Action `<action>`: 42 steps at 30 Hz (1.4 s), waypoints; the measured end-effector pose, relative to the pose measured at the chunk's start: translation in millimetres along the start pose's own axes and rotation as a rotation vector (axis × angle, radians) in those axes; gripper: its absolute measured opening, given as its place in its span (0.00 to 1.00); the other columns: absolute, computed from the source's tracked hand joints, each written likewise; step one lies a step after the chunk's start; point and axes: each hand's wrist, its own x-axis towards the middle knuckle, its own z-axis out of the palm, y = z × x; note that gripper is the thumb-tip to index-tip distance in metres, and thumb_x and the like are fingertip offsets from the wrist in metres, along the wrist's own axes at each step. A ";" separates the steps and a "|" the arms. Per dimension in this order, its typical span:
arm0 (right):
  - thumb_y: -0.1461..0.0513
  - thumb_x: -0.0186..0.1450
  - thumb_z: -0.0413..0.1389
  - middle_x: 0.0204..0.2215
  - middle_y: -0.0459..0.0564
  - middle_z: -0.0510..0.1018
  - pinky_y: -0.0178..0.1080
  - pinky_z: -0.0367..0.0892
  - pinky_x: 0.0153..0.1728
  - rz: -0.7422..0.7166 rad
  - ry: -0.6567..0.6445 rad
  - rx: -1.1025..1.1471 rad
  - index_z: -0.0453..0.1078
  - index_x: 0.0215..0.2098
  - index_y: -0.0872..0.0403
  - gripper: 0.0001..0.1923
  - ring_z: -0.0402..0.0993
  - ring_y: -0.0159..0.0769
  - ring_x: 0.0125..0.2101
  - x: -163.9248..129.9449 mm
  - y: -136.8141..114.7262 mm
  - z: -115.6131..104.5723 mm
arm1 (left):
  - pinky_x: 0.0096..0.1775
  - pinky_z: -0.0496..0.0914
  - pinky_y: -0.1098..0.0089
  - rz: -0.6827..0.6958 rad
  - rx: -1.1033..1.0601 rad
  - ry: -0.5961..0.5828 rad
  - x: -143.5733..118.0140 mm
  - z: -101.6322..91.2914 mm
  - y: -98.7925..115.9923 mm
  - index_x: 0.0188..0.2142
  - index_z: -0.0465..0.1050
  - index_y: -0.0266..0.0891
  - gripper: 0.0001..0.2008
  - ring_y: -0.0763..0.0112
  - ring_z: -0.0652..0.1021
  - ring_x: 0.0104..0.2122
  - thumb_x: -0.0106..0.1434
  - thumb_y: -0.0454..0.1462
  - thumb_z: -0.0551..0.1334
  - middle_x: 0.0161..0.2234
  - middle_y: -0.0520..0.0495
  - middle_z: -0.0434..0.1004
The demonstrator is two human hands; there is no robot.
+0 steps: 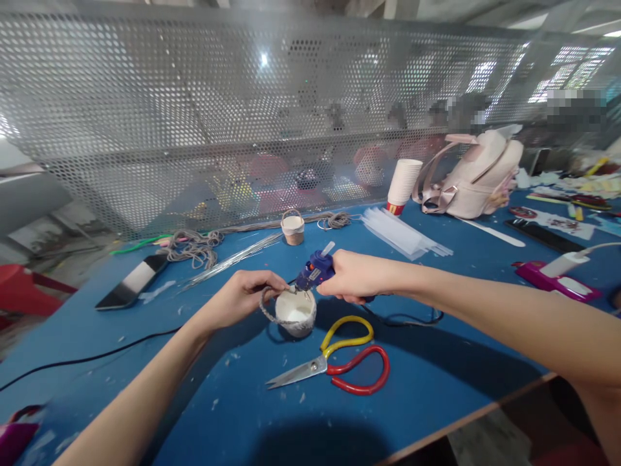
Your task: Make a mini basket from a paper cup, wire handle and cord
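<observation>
My right hand (354,277) grips a blue glue gun (314,268), its nozzle pointing down-left at the rim of a small white cup wrapped in grey cord (295,313). My left hand (245,294) pinches a loop of grey cord at the cup's left rim and steadies it on the blue table (417,382). The glue gun's black cable runs off to the right behind my right wrist. Scissors with one yellow and one red handle (339,362) lie just in front of the cup.
A finished cord-wrapped cup (292,228), coils of grey cord (194,247), a phone (132,281), a stack of paper cups (402,186), clear glue sticks (402,234) and a pink backpack (475,175) lie farther back. A perforated metal screen (194,110) backs the table. People sit beyond it.
</observation>
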 end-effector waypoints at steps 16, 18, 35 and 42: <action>0.63 0.51 0.51 0.07 0.40 0.61 0.29 0.56 0.13 0.029 -0.020 0.039 0.58 0.14 0.54 0.10 0.57 0.24 0.10 1.2 -0.8 -3.1 | 0.34 0.72 0.73 -0.007 0.003 0.012 -0.9 0.6 1.6 0.32 0.76 0.36 0.08 0.70 0.78 0.31 0.59 0.36 0.58 0.32 0.45 0.81; 0.63 0.52 0.50 0.08 0.40 0.62 0.30 0.55 0.13 0.017 -0.022 0.018 0.58 0.14 0.54 0.10 0.57 0.24 0.09 0.4 -1.4 -2.4 | 0.34 0.72 0.73 -0.004 0.003 0.022 -0.9 0.4 1.0 0.32 0.76 0.36 0.08 0.70 0.78 0.31 0.59 0.36 0.58 0.32 0.45 0.81; 0.61 0.54 0.51 0.10 0.44 0.65 0.30 0.59 0.13 0.024 -0.020 -0.106 0.64 0.18 0.57 0.09 0.61 0.26 0.11 -4.5 -9.1 -0.1 | 0.35 0.72 0.72 0.030 0.003 -0.012 -1.5 -1.1 0.6 0.33 0.75 0.36 0.08 0.71 0.78 0.32 0.60 0.33 0.57 0.33 0.45 0.81; 0.63 0.53 0.51 0.08 0.40 0.63 0.29 0.55 0.12 0.026 -0.014 0.019 0.63 0.19 0.57 0.07 0.58 0.24 0.10 -4.9 -8.0 0.5 | 0.36 0.72 0.72 0.075 -0.045 -0.032 -2.2 -3.1 -0.2 0.29 0.74 0.36 0.07 0.70 0.79 0.33 0.59 0.33 0.57 0.34 0.44 0.81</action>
